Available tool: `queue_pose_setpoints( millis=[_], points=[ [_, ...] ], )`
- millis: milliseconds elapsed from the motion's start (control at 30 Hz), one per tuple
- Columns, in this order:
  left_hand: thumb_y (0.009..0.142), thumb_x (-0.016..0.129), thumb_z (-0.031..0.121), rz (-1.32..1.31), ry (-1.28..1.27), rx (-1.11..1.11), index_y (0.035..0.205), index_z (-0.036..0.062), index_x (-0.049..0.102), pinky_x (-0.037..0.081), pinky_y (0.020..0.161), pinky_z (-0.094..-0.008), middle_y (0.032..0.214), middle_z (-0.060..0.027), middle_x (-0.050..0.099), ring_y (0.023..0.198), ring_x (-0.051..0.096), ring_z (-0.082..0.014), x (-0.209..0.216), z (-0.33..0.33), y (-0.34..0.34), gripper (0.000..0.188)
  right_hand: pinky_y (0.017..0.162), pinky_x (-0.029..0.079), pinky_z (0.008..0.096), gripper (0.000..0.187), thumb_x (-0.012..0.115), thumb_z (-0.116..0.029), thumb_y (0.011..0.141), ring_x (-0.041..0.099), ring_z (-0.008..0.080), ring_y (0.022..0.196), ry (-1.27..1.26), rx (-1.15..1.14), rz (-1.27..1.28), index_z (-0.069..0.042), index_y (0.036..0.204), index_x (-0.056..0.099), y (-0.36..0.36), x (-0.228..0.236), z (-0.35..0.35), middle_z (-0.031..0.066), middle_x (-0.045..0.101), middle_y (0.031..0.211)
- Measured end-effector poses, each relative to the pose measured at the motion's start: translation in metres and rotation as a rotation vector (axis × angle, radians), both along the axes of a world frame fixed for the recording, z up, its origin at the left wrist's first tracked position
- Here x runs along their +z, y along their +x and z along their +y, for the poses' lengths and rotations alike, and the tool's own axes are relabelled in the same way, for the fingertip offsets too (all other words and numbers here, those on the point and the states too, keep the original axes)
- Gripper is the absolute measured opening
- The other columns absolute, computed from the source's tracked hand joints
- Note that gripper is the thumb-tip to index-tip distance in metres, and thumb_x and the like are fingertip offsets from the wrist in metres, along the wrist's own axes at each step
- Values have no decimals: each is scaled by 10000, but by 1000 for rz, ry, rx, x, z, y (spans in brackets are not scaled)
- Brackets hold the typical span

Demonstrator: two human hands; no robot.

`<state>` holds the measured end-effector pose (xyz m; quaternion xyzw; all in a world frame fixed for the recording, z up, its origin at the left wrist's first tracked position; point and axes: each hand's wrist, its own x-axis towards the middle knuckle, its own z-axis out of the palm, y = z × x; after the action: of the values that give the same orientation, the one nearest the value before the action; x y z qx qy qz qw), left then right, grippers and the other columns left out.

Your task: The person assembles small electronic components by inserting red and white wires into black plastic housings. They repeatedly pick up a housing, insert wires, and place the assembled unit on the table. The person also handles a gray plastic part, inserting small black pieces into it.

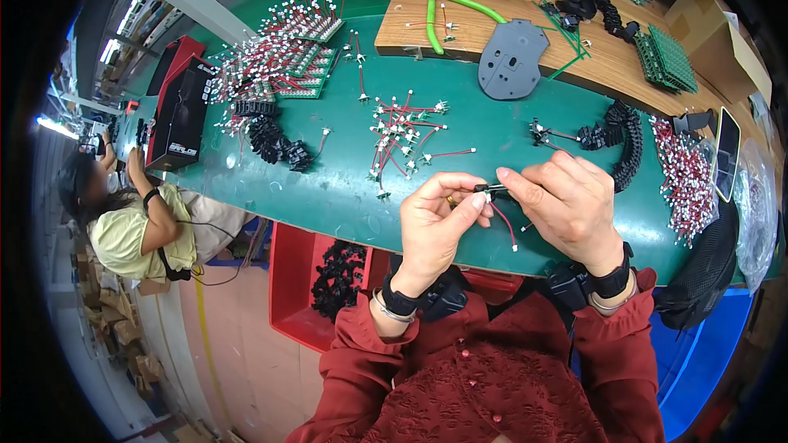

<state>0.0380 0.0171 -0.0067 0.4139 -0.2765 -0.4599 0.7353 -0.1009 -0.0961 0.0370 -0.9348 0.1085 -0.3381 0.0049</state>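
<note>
Close to the table's near edge, my left hand (443, 217) pinches a small black part (482, 188) between thumb and fingers. A short red wire lead (503, 224) with a white plug hangs beneath it. My right hand (570, 205) is closed at the same spot, its thumb and forefinger on something thin and shiny that the fingers mostly cover. Beyond both hands lies a loose pile of wired connectors (402, 135) with red leads. A chain of black parts (628, 143) curves on the table past my right hand, with a few wired pieces (542, 133) beside it.
Boards packed with wired connectors (287, 57) stand at the far left, near another black chain (275, 143). Green-handled pliers (435, 25) and a grey plate (513, 61) lie far. Right are a wire heap (685, 180) and phone (726, 152). A red bin (283, 279) sits below; a person (135, 230) works left.
</note>
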Motion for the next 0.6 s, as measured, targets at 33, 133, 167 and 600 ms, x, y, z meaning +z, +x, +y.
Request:
queue_pose_setpoints(
  millis=[33,133,167,600],
  points=[
    [817,559,-55,3,-1,4,970,-48,540,510,599,-268,848,-126,611,690,605,-165,0,0,0,154,484,374,256,349,663,-145,600,508,113,630,10,0,8,-141,950,657,0,1,0,-48,539,724],
    [815,565,-53,-5,-7,-4,970,-48,543,512,596,-267,850,-128,612,691,606,-165,-2,0,0,157,489,374,259,338,661,-148,609,508,114,634,30,0,28,-145,947,659,-1,2,1,-49,541,726],
    [814,568,-52,-10,-10,-10,970,-48,544,513,596,-267,851,-128,612,691,606,-165,-3,0,0,158,490,373,260,336,661,-148,610,508,114,635,31,0,33,-145,947,660,-1,2,1,-49,542,727],
    [805,564,-76,-75,24,2,964,-50,547,523,619,-264,864,-125,612,713,610,-157,-1,0,-1,161,512,343,270,300,583,-181,665,493,126,649,-11,-12,93,-118,951,648,-3,3,3,-31,515,746]
  ],
)
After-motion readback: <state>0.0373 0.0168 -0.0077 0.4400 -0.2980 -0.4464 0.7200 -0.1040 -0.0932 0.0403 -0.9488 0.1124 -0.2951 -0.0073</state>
